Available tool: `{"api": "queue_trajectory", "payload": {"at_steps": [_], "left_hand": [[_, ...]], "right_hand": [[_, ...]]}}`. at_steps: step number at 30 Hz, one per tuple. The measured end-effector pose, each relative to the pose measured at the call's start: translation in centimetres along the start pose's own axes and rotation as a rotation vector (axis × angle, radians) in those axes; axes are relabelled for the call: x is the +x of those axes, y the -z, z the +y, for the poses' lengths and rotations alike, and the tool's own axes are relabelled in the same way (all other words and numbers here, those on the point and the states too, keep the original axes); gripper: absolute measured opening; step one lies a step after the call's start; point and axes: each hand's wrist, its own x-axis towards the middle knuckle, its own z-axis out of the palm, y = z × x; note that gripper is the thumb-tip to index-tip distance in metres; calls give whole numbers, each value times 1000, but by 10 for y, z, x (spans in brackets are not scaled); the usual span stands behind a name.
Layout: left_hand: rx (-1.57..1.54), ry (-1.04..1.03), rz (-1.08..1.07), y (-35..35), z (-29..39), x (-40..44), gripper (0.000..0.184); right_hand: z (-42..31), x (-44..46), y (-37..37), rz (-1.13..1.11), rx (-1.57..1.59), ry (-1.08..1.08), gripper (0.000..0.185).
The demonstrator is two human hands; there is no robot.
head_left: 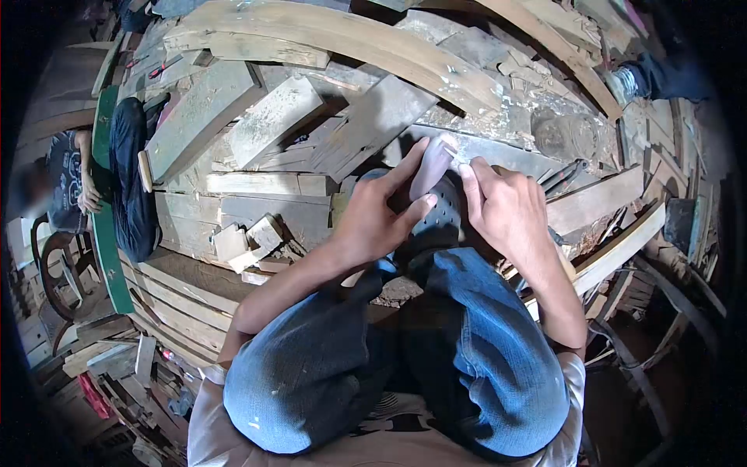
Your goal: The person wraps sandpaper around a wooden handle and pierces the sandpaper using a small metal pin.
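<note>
My left hand [381, 204] grips a smooth, pale lavender-grey oval piece [429, 173] between thumb and fingers; its exact kind is unclear. On the right, my right hand [506, 198] is closed in a pinch by the piece's upper end. A small whitish, thin thing [454, 152] shows at those fingertips, too bright and small to name. Both hands are above my feet, where a dark shoe with holes [436, 218] shows between them. My knees in blue jeans [498, 350] are bent on either side.
Boards and wood blocks [276, 117] lie all around, with a long curved plank [334, 35] beyond my hands. Small offcuts [253, 241] are piled at left. Another person [74, 175] sits by a green board [109, 202]. A jeans leg [669, 78] shows at upper right.
</note>
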Motion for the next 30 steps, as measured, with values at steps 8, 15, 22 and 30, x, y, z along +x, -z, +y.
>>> {"api": "queue_trajectory", "payload": {"at_steps": [8,15,22,30], "left_hand": [[71,160,-103,7,17,1,74],[75,-172,100,-3,-9,1,76],[56,-2,-17,3,0,-2,74],[80,-241,118,-5,-13,2,75]], "right_hand": [[-2,1,1,-11,-8,-30,31],[-1,-2,-5,31,18,24,33],[-3,-4,-8,81,86,55,34],[10,0,-3,-50,354,49,19]]}}
